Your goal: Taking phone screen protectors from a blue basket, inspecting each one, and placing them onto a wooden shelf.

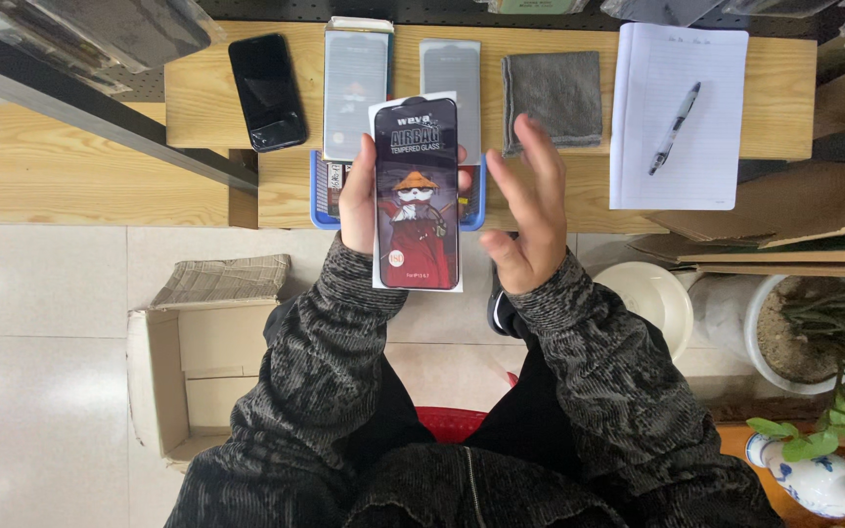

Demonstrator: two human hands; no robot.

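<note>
Fingers of the left hand (358, 200) were wrapped around a screen-protector packet (417, 193), held upright above the wooden worktop's (207, 108) front edge. Just beside it, the right hand (527, 210) was raised open, fingers spread, nothing gripped.

We grip a flat dark rectangular screen-protector packet (417, 193) upright in our left hand (359, 200); our right hand (530, 215), fingers (537, 147) spread, hovers just beside it, above the wooden table (784, 98).
</note>
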